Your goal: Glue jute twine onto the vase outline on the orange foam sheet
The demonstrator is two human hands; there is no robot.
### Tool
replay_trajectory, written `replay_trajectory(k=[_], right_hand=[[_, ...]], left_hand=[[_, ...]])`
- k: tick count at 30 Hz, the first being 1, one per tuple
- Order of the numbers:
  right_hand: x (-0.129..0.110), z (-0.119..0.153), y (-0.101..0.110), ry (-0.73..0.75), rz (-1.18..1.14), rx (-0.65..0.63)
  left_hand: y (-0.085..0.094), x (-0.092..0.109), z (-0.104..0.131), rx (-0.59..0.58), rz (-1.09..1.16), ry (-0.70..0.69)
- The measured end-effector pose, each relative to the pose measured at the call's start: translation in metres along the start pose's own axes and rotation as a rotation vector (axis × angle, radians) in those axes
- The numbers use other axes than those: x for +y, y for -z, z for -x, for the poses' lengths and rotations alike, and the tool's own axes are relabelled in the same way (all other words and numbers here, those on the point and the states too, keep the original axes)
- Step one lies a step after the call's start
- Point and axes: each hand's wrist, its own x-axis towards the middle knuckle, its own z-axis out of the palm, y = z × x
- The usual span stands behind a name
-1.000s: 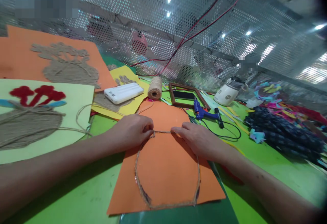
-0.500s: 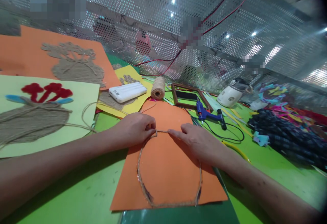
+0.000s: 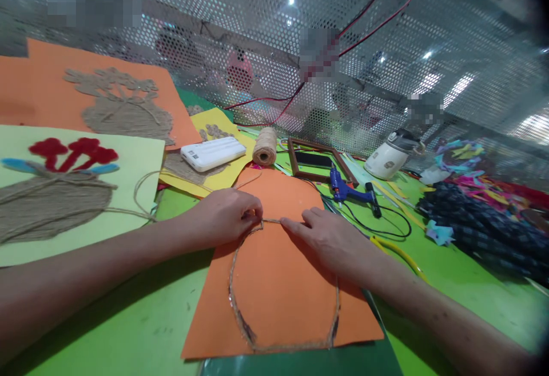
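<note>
An orange sheet of paper [image 3: 291, 296] carries a vase-like outline of brown twine [image 3: 230, 284] stuck along its edges. My left hand [image 3: 227, 213] is closed in a pinch on the twine at the outline's upper left corner. From there a short stretch of twine [image 3: 271, 220] runs across the top to my right hand [image 3: 328, 242]. One outstretched fingertip of that hand presses the twine against the paper, without gripping it. A loose twine tail rises beyond my left hand. My right forearm and hand cover part of the outline's right side.
A twine spool [image 3: 265, 146], white power bank [image 3: 213, 154] and brown frame [image 3: 323, 163] lie beyond the paper. On the right are a blue glue gun [image 3: 348, 190], yellow-handled tool [image 3: 401, 254], white bottle [image 3: 390, 154] and dark cloth [image 3: 484, 227]. Finished twine pictures [image 3: 128, 119] lie left.
Both hands keep almost the same place on the twine. The right fingertip has shifted very slightly left, and the view has moved a little.
</note>
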Motion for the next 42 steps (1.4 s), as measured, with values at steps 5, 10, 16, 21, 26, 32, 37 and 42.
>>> replay_trajectory(k=[5,10,16,21,26,32,37,42], right_hand=[[0.001,0.001,-0.001,-0.024,-0.008,0.004],[0.002,0.002,0.000,0.006,-0.022,-0.010],[-0.001,0.000,0.005,0.003,-0.029,-0.035],[0.000,-0.001,0.004,-0.004,-0.025,-0.034],[0.001,0.000,0.000,-0.010,-0.021,-0.005],[0.004,0.002,-0.006,-0.043,0.026,-0.004],[0.005,0.001,-0.006,-0.026,0.029,-0.010],[0.003,0.001,-0.008,-0.018,0.054,0.026]], left_hand=[[0.001,0.000,-0.001,-0.004,-0.069,-0.050],[-0.001,-0.001,-0.002,-0.010,-0.107,-0.071],[-0.002,-0.003,-0.003,-0.008,-0.122,-0.082],[0.000,-0.003,-0.001,-0.017,-0.101,-0.121],[0.002,0.000,0.001,-0.009,-0.092,-0.189],[0.004,0.004,0.001,-0.011,-0.110,-0.176],[0.004,0.005,0.001,-0.015,-0.131,-0.171],[0.004,0.004,0.000,-0.016,-0.178,-0.192]])
